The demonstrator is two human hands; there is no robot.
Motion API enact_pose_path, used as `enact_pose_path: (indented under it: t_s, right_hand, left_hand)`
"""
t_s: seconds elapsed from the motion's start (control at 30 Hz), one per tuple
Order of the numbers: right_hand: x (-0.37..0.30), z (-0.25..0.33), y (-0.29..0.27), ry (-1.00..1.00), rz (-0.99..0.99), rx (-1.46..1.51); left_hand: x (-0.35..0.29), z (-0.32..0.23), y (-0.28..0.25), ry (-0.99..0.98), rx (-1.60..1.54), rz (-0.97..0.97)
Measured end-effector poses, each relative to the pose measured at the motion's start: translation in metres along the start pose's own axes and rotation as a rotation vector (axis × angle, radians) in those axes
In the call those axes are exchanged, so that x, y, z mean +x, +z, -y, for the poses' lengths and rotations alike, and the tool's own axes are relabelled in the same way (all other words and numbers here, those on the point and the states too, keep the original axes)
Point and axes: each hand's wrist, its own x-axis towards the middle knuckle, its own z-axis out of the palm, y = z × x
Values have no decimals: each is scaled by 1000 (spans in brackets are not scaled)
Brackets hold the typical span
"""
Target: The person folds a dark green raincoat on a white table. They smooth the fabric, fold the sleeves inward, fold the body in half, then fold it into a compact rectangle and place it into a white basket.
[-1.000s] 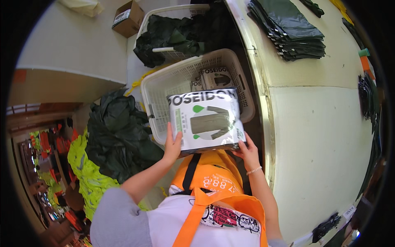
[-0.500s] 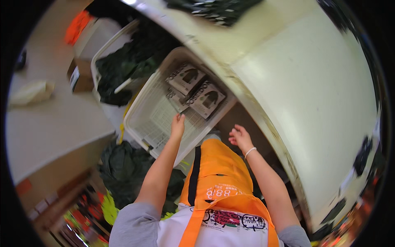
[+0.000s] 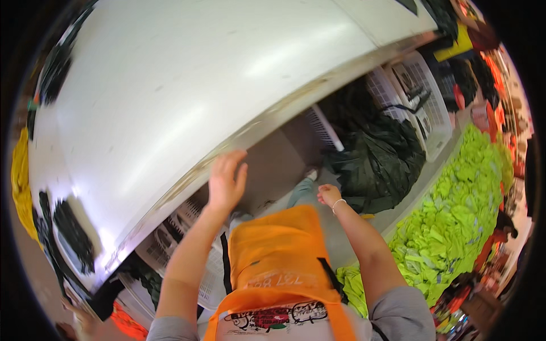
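My left hand (image 3: pixel 226 181) is raised at the worn front edge of the white table (image 3: pixel 187 108), thumb and fingers apart, with nothing in it. Lower and to the right, my right hand (image 3: pixel 329 195) hangs with its fingers curled in; no object shows in it. It is nearest to a heap of dark green garments (image 3: pixel 381 156) on the floor. By my left forearm, partly hidden, a white plastic basket (image 3: pixel 210 287) stands beneath the table edge, with printed packages (image 3: pixel 169 232) in it. My orange apron (image 3: pixel 278 241) fills the lower middle.
Another white basket (image 3: pixel 438 122) stands on the right beyond the dark heap. A large pile of bright yellow-green garments (image 3: pixel 449 216) lies at the right. Dark bundles (image 3: pixel 74 233) rest on the table's left side. One foot (image 3: pixel 311 174) shows on the floor.
My view has swung to the right, so the basket of packages now sits low at the left. My left hand has left that basket for the table edge; my right hand's fingers are curled in more.
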Motion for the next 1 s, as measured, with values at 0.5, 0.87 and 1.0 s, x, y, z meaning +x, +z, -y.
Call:
enact_pose_path:
  t_s: [0.5, 0.87, 1.0]
  right_hand:
    - [462, 171, -213, -546, -704, 136]
    - [415, 99, -358, -435, -802, 545]
    - [231, 147, -445, -752, -740, 547]
  left_hand:
    - [259, -110, 227, 133, 734, 276]
    - [257, -112, 225, 100, 701, 248]
    - [253, -119, 220, 32, 689, 241]
